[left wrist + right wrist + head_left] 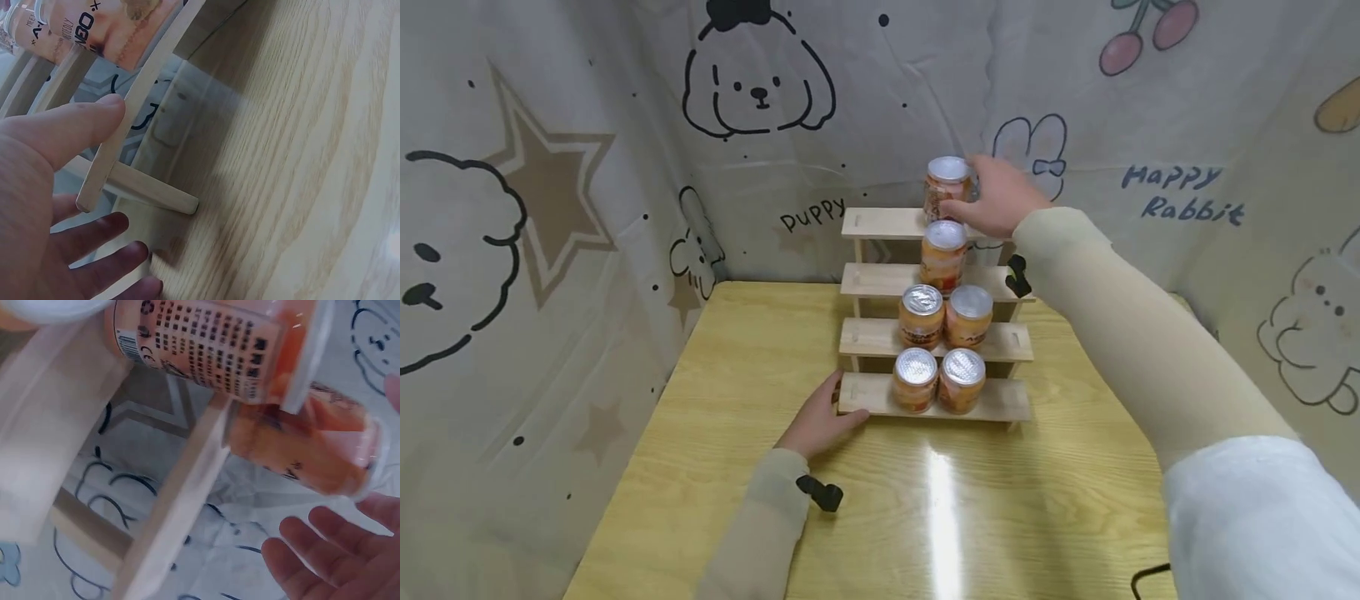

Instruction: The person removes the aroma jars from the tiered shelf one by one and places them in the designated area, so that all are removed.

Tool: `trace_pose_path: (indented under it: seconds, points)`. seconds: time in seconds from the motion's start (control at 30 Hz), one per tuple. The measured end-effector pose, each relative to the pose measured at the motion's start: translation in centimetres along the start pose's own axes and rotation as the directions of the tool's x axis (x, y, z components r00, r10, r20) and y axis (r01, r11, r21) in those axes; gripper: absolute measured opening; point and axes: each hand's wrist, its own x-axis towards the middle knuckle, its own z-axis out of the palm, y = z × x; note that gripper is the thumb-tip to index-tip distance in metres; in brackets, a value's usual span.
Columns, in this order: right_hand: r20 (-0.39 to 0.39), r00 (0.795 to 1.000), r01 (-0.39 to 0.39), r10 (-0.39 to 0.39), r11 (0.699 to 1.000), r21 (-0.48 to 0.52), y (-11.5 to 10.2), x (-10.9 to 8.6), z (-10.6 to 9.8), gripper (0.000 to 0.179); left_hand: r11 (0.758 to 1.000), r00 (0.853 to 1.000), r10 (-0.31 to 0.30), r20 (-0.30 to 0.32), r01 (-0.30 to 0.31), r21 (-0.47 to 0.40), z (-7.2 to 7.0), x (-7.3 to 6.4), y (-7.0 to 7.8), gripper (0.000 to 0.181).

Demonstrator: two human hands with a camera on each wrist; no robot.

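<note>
A four-step wooden shelf rack holds clear cans with orange labels and silver lids. On its top step stands one can. My right hand is beside it, thumb toward its front and fingers at its far side. In the right wrist view, a gap shows between the spread fingers and that can's side, close by its lid. Down at the left end of the bottom step, my left hand holds the board, thumb against its edge and index finger behind; the other fingers extend loosely.
One can stands on the second step, two cans on the third and two cans on the bottom. The rack stands on a wood-grain table before a printed cloth. A black cable lies at the lower right.
</note>
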Motion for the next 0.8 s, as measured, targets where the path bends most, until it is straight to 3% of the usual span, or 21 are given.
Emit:
trace_pose_path:
  seconds: [0.27,0.53,0.8]
  points:
    - [-0.021,0.996,-0.088,0.092,0.986,0.143,0.0,2.6,1.4,0.102,1.000,1.000,-0.025,-0.017,0.025,0.007,0.5,0.3,-0.3,0.101]
    - [-0.013,0.990,-0.135,0.137,0.984,0.116,-0.9,3.5,0.7,0.094,1.000,1.000,-0.010,-0.019,0.010,0.007,-0.1,0.9,0.1,0.100]
    - [-0.024,0.986,-0.159,0.163,0.981,0.112,0.0,4.5,1.7,0.093,0.999,0.999,-0.034,-0.020,0.035,0.020,0.0,0.4,-0.6,0.100]
